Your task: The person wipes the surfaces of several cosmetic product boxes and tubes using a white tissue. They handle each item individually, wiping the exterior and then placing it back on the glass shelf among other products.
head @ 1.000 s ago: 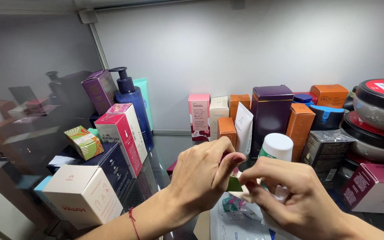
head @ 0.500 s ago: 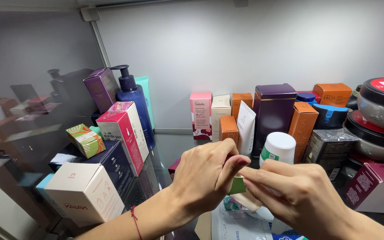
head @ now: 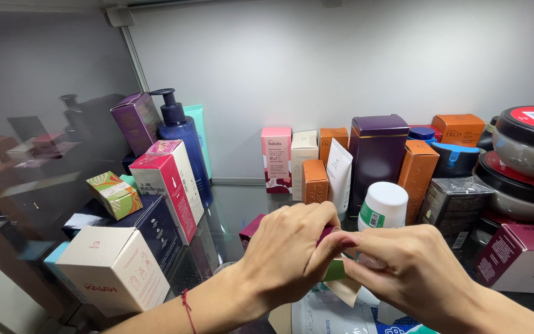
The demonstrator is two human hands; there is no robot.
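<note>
Now I pinch a small green item [head: 336, 270], possibly a box, between both hands [head: 292, 253]; next, steady pulling apart.

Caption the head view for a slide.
Left hand and right hand pinch a small green item above a glass shelf crowded with cosmetics boxes.

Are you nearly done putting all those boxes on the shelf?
Many boxes already stand in rows, like the tall purple box and pink box. Right now the left hand and right hand pinch a small green item together. A white packet still lies below them.
</note>
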